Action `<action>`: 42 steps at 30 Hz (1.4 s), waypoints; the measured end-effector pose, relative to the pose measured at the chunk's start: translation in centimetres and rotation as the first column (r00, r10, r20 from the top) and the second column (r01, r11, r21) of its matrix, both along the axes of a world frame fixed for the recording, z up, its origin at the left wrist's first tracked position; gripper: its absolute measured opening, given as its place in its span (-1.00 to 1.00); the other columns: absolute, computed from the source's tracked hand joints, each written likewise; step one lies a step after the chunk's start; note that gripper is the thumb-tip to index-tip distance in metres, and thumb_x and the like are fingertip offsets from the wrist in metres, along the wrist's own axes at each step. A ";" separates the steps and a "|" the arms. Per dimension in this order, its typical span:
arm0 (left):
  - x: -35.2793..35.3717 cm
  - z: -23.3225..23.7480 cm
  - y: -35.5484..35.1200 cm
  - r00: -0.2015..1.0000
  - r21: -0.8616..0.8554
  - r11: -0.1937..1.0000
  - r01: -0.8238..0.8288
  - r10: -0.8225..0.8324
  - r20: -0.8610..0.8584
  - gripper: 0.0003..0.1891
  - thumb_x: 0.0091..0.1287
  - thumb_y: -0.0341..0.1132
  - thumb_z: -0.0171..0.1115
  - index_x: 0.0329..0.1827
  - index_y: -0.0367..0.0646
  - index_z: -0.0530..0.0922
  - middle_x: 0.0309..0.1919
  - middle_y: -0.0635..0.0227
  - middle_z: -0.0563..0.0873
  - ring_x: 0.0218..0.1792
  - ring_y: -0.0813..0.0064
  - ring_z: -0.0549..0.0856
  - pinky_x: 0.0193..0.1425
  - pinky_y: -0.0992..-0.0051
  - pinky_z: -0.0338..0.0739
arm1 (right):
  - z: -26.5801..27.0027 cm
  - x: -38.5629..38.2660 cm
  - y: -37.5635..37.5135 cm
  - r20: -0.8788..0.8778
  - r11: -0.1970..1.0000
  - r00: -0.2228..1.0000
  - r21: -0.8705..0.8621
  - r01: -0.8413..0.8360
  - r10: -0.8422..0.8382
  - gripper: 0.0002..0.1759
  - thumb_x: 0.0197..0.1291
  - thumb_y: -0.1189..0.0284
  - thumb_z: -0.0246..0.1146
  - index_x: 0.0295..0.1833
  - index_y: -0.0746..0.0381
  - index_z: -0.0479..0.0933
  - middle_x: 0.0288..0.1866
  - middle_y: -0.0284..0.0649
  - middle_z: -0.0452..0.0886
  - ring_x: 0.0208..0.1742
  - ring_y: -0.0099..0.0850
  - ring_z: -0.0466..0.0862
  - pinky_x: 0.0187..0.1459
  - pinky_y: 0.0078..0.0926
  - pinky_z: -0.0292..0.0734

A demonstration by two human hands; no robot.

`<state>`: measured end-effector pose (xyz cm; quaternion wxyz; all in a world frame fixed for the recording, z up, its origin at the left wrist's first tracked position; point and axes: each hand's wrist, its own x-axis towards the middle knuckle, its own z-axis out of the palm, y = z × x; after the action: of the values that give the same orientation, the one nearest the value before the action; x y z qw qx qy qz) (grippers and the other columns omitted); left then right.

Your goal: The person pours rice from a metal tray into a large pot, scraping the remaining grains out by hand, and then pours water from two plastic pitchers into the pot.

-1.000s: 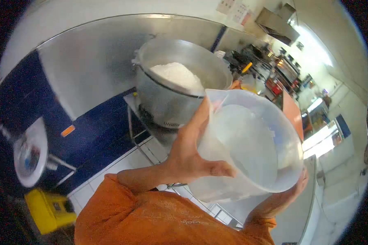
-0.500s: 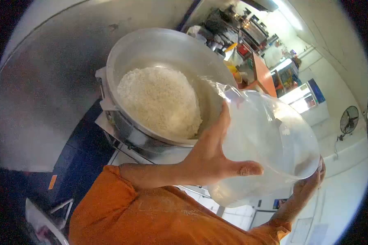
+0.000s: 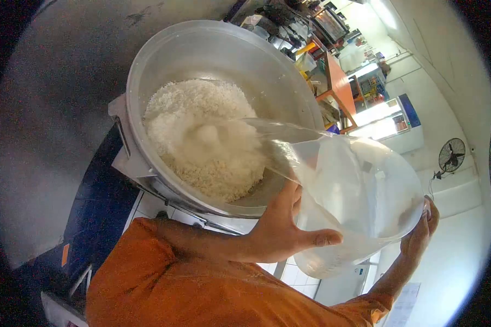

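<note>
A large metal pot [image 3: 174, 46] holds a mound of white rice [image 3: 213, 180]. Water [image 3: 256, 131] streams from a clear plastic container [image 3: 338, 201], tilted at the pot's right side, onto the rice. My left hand [image 3: 283, 229] grips the container near its pouring rim, thumb stretched along its side, other fingers partly hidden. At the container's far right edge my right hand [image 3: 421, 229] is closed on the rim.
A grey metal surface [image 3: 54, 120] rises on the left. Beyond the pot stand an orange table [image 3: 339, 87] and cluttered kitchen goods [image 3: 283, 27]. A fan [image 3: 451, 155] hangs on the right wall. White floor tiles [image 3: 300, 275] show below the container.
Water now pours in a wide stream onto the rice, where it splashes and clouds. The pot appears larger and closer in view. Both hands keep their hold on the container.
</note>
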<state>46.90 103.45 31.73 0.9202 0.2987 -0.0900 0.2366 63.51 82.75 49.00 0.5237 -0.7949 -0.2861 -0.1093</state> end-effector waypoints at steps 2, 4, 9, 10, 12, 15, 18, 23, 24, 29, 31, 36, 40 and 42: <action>-0.1 0.1 -0.1 1.000 -0.073 0.997 -0.012 0.012 0.005 0.31 -0.10 -0.27 0.59 0.46 -0.22 -0.39 0.36 0.09 0.12 0.40 0.24 0.15 0.46 0.21 0.06 | 0.3 0.1 0.5 0.019 1.000 1.000 -0.006 0.016 -0.016 -0.53 0.30 0.39 0.15 0.23 0.40 0.27 0.03 -0.08 0.50 0.02 -0.34 0.54 0.03 -0.42 0.50; 0.0 -0.2 -0.3 0.998 -0.029 0.998 -0.052 0.053 0.022 0.19 -0.02 -0.27 0.55 0.45 -0.20 -0.29 0.33 0.06 0.18 0.39 0.24 0.19 0.45 0.24 0.07 | 0.6 -0.5 1.6 0.026 1.000 1.000 -0.025 0.002 -0.001 -0.51 0.26 0.36 0.24 0.20 0.33 0.28 -0.20 -0.16 0.57 -0.25 -0.49 0.59 -0.24 -0.59 0.55; 0.5 -0.7 -1.1 0.996 -0.037 0.997 -0.066 0.068 0.050 0.08 0.06 -0.31 0.49 0.45 -0.19 -0.21 0.31 0.02 0.23 0.38 0.23 0.22 0.46 0.28 0.06 | 1.6 -0.5 2.5 0.059 0.990 0.998 -0.136 0.028 -0.021 -0.48 0.23 0.29 0.28 0.20 0.30 0.31 -0.28 -0.21 0.56 -0.38 -0.58 0.52 -0.39 -0.69 0.45; 0.7 -0.7 -1.2 0.997 -0.086 0.995 -0.052 0.056 0.057 0.16 -0.01 -0.32 0.54 0.46 -0.18 -0.25 0.35 0.09 0.17 0.40 0.25 0.17 0.46 0.24 0.06 | 1.7 -0.4 2.5 0.074 0.982 0.997 -0.185 0.040 -0.026 -0.47 0.22 0.27 0.29 0.20 0.29 0.32 -0.28 -0.21 0.56 -0.39 -0.59 0.51 -0.41 -0.71 0.42; 0.7 -0.7 -1.4 0.997 -0.133 0.990 -0.037 0.046 0.065 0.24 -0.08 -0.32 0.58 0.47 -0.17 -0.29 0.38 0.15 0.11 0.42 0.27 0.13 0.46 0.21 0.05 | 1.5 0.9 2.1 0.136 0.984 0.991 -0.179 0.025 0.000 -0.47 0.22 0.27 0.29 0.19 0.29 0.32 -0.30 -0.23 0.55 -0.43 -0.61 0.47 -0.46 -0.71 0.38; 0.5 -0.6 -1.6 0.997 -0.096 0.994 -0.050 0.056 0.054 0.04 0.08 -0.35 0.48 0.43 -0.21 -0.19 0.33 0.02 0.17 0.40 0.24 0.17 0.48 0.26 0.00 | 2.2 0.1 2.7 0.178 0.976 0.984 -0.217 0.022 0.018 -0.48 0.22 0.27 0.28 0.18 0.28 0.33 -0.37 -0.27 0.50 -0.53 -0.65 0.38 -0.55 -0.71 0.27; 0.8 -1.1 -2.2 0.997 -0.107 0.994 -0.021 0.029 0.078 0.05 0.09 -0.38 0.46 0.44 -0.20 -0.22 0.34 0.03 0.15 0.41 0.25 0.14 0.49 0.26 -0.03 | 2.7 -0.4 3.0 0.174 0.954 0.984 -0.299 0.017 0.037 -0.50 0.22 0.28 0.28 0.17 0.28 0.32 -0.44 -0.33 0.42 -0.59 -0.69 0.28 -0.61 -0.71 0.17; 0.7 -1.2 -2.8 0.995 -0.170 0.984 0.047 -0.031 0.097 0.02 0.11 -0.36 0.44 0.44 -0.18 -0.20 0.37 0.04 0.09 0.43 0.24 0.08 0.50 0.20 -0.11 | 3.2 -0.4 3.0 0.195 0.929 0.977 -0.369 -0.005 0.082 -0.48 0.21 0.28 0.29 0.17 0.28 0.28 -0.46 -0.36 0.37 -0.61 -0.70 0.24 -0.63 -0.71 0.14; 0.7 -1.3 -3.0 0.995 -0.169 0.984 0.050 -0.034 0.097 0.02 0.11 -0.36 0.44 0.44 -0.18 -0.20 0.37 0.04 0.09 0.43 0.24 0.08 0.50 0.20 -0.11 | 3.3 -0.2 2.9 0.197 0.926 0.978 -0.376 0.004 0.076 -0.46 0.20 0.27 0.29 0.18 0.28 0.27 -0.44 -0.34 0.38 -0.61 -0.69 0.25 -0.62 -0.71 0.15; 0.9 -2.1 -3.3 0.991 -0.144 0.981 0.128 -0.120 0.061 -0.02 0.14 -0.26 0.42 0.44 -0.18 -0.17 0.40 0.04 0.05 0.46 0.20 0.02 0.50 0.12 -0.20 | 3.7 -0.2 3.0 0.212 0.910 0.967 -0.412 -0.042 0.141 -0.42 0.18 0.26 0.32 0.19 0.28 0.24 -0.39 -0.30 0.41 -0.59 -0.67 0.28 -0.61 -0.69 0.19; 0.3 -1.8 -3.0 0.988 -0.148 0.977 0.155 -0.154 0.021 -0.05 0.15 -0.26 0.41 0.43 -0.18 -0.13 0.40 0.05 0.07 0.46 0.20 0.00 0.50 0.10 -0.22 | 3.8 -0.6 3.3 0.211 0.901 0.970 -0.433 -0.018 0.121 -0.36 0.14 0.22 0.35 0.19 0.29 0.23 -0.37 -0.29 0.42 -0.55 -0.64 0.33 -0.58 -0.68 0.25; -0.7 -3.7 -2.4 0.956 -0.091 0.955 0.283 -0.288 -0.048 -0.09 0.19 -0.21 0.36 0.45 -0.20 -0.08 0.43 0.05 0.05 0.49 0.18 -0.05 0.48 -0.02 -0.25 | 4.1 -0.7 3.0 0.244 0.861 0.961 -0.508 0.013 0.129 -0.24 0.06 0.13 0.41 0.18 0.36 0.23 -0.31 -0.26 0.43 -0.45 -0.60 0.40 -0.49 -0.66 0.37; -3.3 -5.2 -2.2 0.895 0.027 0.894 0.446 -0.446 -0.007 -0.10 0.29 -0.27 0.25 0.49 -0.20 -0.22 0.47 0.01 -0.01 0.45 0.16 0.09 0.43 0.09 0.11 | 4.0 -0.7 3.0 0.247 0.827 0.953 -0.562 -0.006 0.175 -0.17 -0.03 0.07 0.46 0.14 0.41 0.25 -0.28 -0.28 0.43 -0.33 -0.59 0.42 -0.36 -0.63 0.42; -4.2 -6.3 -2.1 0.843 0.060 0.842 0.536 -0.538 0.016 -0.11 0.32 -0.29 0.21 0.49 -0.19 -0.26 0.46 -0.01 0.00 0.42 0.14 0.17 0.40 0.17 0.25 | 3.2 -0.6 2.7 0.310 0.853 0.938 -0.522 0.030 0.156 -0.17 -0.06 0.06 0.48 0.11 0.41 0.27 -0.28 -0.29 0.42 -0.31 -0.58 0.42 -0.33 -0.64 0.41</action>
<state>42.72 101.31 25.40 0.9398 0.2821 -0.1907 -0.0280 62.90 85.48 52.25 0.2358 -0.8653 -0.4174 -0.1465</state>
